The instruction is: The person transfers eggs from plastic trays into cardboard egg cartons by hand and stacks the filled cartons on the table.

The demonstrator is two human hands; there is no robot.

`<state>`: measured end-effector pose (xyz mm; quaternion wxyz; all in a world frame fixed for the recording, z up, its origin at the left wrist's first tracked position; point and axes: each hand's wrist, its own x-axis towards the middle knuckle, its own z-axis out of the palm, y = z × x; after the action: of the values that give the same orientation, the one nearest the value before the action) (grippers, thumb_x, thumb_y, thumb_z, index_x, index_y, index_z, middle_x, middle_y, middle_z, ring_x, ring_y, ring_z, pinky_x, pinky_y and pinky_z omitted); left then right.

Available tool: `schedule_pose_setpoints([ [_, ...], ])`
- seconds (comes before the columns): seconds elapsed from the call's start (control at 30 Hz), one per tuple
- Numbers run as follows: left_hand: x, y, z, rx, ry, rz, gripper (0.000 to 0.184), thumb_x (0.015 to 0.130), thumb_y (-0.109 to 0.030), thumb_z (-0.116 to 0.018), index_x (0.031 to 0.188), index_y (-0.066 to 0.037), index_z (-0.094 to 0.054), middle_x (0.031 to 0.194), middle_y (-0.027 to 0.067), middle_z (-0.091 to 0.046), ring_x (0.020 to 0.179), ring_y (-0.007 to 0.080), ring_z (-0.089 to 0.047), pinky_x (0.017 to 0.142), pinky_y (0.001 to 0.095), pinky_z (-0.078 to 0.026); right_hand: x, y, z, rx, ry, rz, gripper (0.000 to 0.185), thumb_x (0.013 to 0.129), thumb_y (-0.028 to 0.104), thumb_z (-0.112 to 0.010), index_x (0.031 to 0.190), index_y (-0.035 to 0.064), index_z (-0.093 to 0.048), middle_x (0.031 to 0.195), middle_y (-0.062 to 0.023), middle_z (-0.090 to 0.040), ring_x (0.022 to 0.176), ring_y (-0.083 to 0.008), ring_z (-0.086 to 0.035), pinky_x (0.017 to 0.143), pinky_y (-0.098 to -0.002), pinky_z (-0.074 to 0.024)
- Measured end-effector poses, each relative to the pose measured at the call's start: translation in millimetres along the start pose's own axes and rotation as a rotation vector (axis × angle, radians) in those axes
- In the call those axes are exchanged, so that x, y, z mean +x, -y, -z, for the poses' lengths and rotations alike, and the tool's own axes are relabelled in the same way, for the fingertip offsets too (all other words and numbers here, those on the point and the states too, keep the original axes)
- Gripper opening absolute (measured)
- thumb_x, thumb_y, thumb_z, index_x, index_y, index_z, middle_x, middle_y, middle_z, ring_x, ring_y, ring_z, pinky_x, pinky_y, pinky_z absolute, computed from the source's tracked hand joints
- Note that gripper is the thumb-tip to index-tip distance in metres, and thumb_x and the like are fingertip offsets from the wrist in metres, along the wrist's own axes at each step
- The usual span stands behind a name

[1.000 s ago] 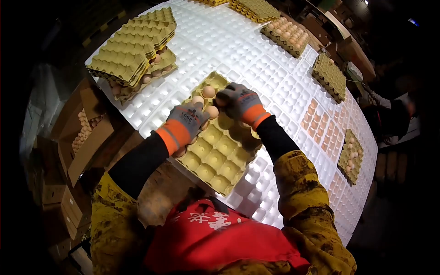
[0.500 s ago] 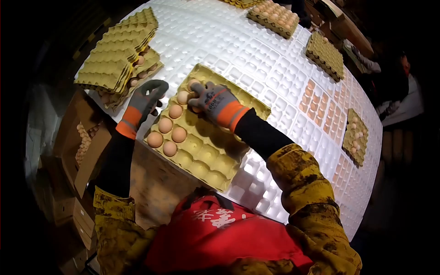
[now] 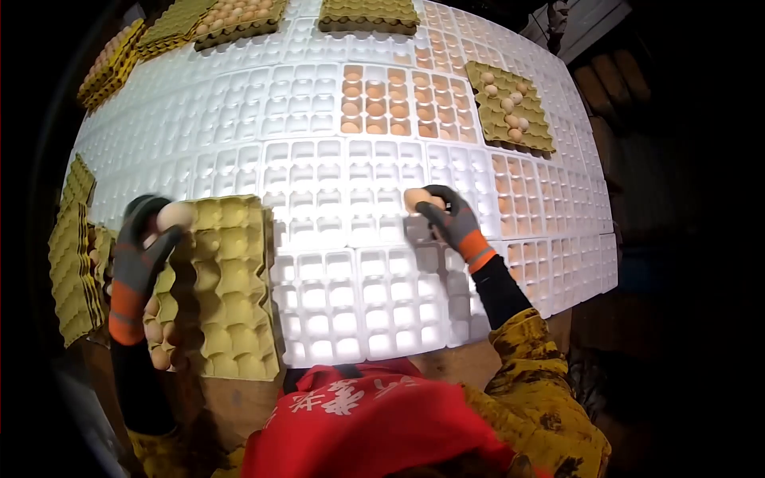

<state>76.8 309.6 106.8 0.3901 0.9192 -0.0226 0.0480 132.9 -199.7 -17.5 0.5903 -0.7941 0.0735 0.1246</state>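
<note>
Here, the left hand (image 3: pixel 139 259) and right hand (image 3: pixel 457 224) each pinch at least one egg (image 3: pixel 174 215).

So it's just one head cam, worn up top and looking forward and steeply down past the wearer's own chest. Lens is crazy wide, kinda fisheye: the rows of white foam trays (image 3: pixel 311 183) bow outward and the corners drop off into black. Nearest the lens is the red apron (image 3: pixel 358 430) at bottom centre, with a mustard sleeve (image 3: pixel 550 406) to its right. Left hand (image 3: pixel 145 243) and right hand (image 3: pixel 453 219) land at mid-range, either side of centre. Far end looks tiny, and a pulp tray (image 3: pixel 366 11) gets cropped by the top edge.
</note>
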Motion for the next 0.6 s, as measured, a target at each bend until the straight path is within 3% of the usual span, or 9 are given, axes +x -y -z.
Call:
schedule_pose_setpoints([
  [0.03,25,-24,-34,-0.047,0.056,-0.055,0.04,0.082,-0.011,-0.077,0.117,0.0,-0.063,0.117,0.0103,-0.06,0.109,0.0222,-0.061,0.093,0.0362,-0.051,9,-3,27,-0.107,-0.032,-0.01,0.042,0.084,0.029,-0.08,0.117,0.0061,-0.066,0.104,-0.0083,-0.066,0.084,-0.017,-0.066,0.072,-0.0305,-0.0567],
  [0.07,48,-43,-78,-0.093,0.11,-0.109,0.04,0.08,-0.011,-0.078,0.115,0.002,-0.063,0.117,0.0118,-0.058,0.11,0.0247,-0.061,0.096,0.0365,-0.049,25,-18,48,-0.422,-0.129,0.137,0.04,0.082,0.031,-0.08,0.113,0.0093,-0.067,0.108,-0.0095,-0.065,0.097,-0.0248,-0.065,0.083,-0.0369,-0.0548],
  [0.13,87,-91,-165,0.054,0.152,-0.237,0.038,0.077,-0.021,-0.082,0.107,-0.002,-0.067,0.114,0.0132,-0.06,0.104,0.0306,-0.063,0.089,0.0358,-0.052,44,-2,67,-0.684,-0.171,0.247,0.041,0.08,0.037,-0.079,0.111,0.0125,-0.067,0.113,-0.0105,-0.063,0.107,-0.0307,-0.061,0.09,-0.0411,-0.0514],
  [0.2,117,-112,-253,0.139,0.107,-0.229,0.043,0.076,-0.033,-0.082,0.11,-0.009,-0.07,0.117,0.0103,-0.061,0.1,0.0304,-0.066,0.086,0.04,-0.054,75,-5,73,-0.824,-0.212,0.21,0.046,0.076,0.043,-0.077,0.111,0.0147,-0.066,0.118,-0.0095,-0.059,0.103,-0.0307,-0.064,0.087,-0.0414,-0.053],
  [0.23,133,-127,-288,0.159,0.172,-0.113,0.046,0.075,-0.039,-0.081,0.11,-0.011,-0.071,0.12,0.0101,-0.06,0.102,0.0305,-0.066,0.087,0.0402,-0.054,86,4,72,-0.879,-0.221,0.199,0.046,0.075,0.043,-0.077,0.11,0.0146,-0.066,0.119,-0.0099,-0.058,0.103,-0.0311,-0.064,0.086,-0.0419,-0.0534],
  [0.33,171,-141,-374,0.313,0.231,-0.022,0.049,0.076,-0.042,-0.081,0.113,-0.014,-0.068,0.126,0.0127,-0.055,0.103,0.034,-0.066,0.087,0.0429,-0.054,127,1,65,-1.196,-0.209,0.173,0.051,0.076,0.043,-0.077,0.116,0.0154,-0.062,0.124,-0.0138,-0.054,0.105,-0.0334,-0.065,0.085,-0.0441,-0.0545],
  [0.4,180,-122,-405,0.457,0.197,-0.09,0.046,0.081,-0.045,-0.077,0.111,-0.013,-0.062,0.122,0.0118,-0.053,0.1,0.0312,-0.065,0.081,0.042,-0.055,141,-10,69,-1.052,-0.192,0.162,0.053,0.077,0.044,-0.077,0.12,0.0158,-0.061,0.126,-0.0138,-0.052,0.108,-0.0329,-0.064,0.088,-0.0433,-0.054],
  [0.53,173,-119,-392,0.601,0.258,-0.138,0.048,0.089,-0.036,-0.07,0.132,-0.017,-0.06,0.121,0.0147,-0.058,0.102,0.0342,-0.065,0.083,0.0446,-0.054,160,-56,96,-0.489,-0.203,0.331,0.045,0.088,0.037,-0.068,0.126,0.0139,-0.064,0.132,-0.0125,-0.06,0.112,-0.0334,-0.062,0.097,-0.0417,-0.0506],
  [0.6,178,-109,-382,0.522,0.3,-0.168,0.043,0.091,-0.032,-0.066,0.132,-0.018,-0.062,0.124,0.0132,-0.06,0.104,0.0343,-0.064,0.086,0.0443,-0.054,158,-53,113,-0.126,-0.118,0.054,0.038,0.091,0.023,-0.068,0.126,0.0078,-0.065,0.111,-0.0104,-0.071,0.094,-0.0244,-0.068,0.084,-0.0329,-0.054],
])
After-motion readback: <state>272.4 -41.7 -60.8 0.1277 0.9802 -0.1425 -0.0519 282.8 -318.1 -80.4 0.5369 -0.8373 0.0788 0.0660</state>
